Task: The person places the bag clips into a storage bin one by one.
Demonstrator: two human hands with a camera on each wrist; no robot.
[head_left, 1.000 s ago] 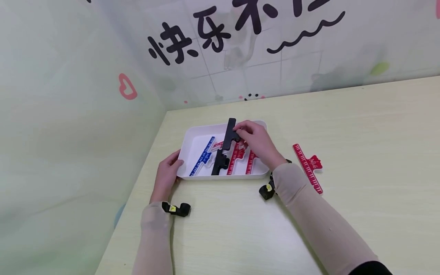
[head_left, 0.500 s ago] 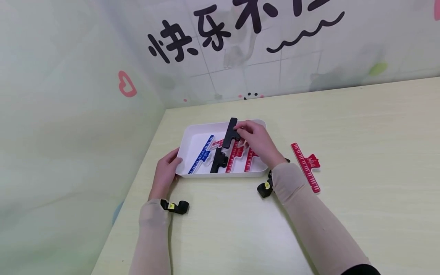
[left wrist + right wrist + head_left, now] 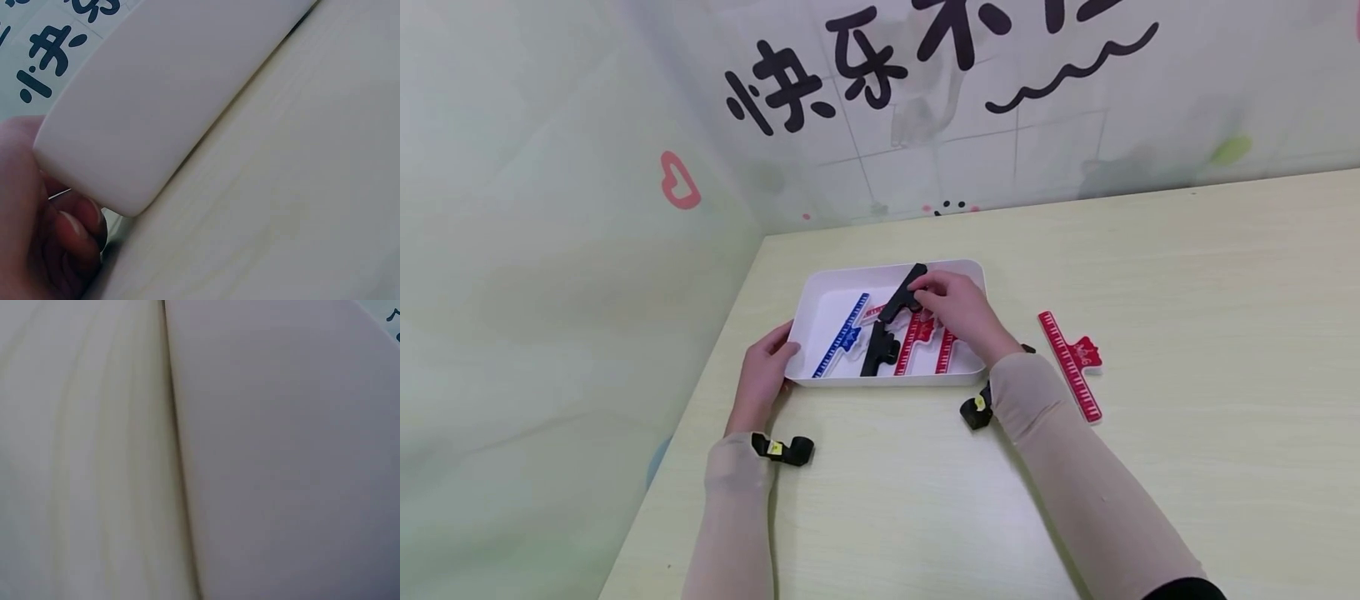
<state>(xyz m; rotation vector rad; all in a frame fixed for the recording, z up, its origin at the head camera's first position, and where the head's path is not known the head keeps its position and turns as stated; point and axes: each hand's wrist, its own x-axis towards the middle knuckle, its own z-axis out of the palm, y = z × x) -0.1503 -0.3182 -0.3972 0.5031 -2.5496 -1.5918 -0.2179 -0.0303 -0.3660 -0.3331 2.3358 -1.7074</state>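
A white tray (image 3: 822,293) stands on the table. My left hand (image 3: 760,375) grips its left edge, thumb at the rim; in the left wrist view the fingers curl beside the tray's corner. Over the tray, my right hand (image 3: 958,308) pinches a black clip (image 3: 899,298) with a long flat bar, tilted to the right. Below it lies another black clip (image 3: 877,350). A blue clip (image 3: 842,337) is to the left, and red clips (image 3: 914,342) lie around, one partly covered by the held clip. The right wrist view shows only the tray's outer wall (image 3: 281,450) and tabletop.
One red clip (image 3: 1071,367) lies on the table (image 3: 1210,333) right of the tray, near my right forearm. A printed wall hanging (image 3: 925,167) rises behind the table's back edge, and another pale sheet (image 3: 550,292) hangs along the left side.
The black clip in my right hand has tilted, its upper end swinging right and slightly down. My left hand keeps its grip on the tray. The head view shifts slightly.
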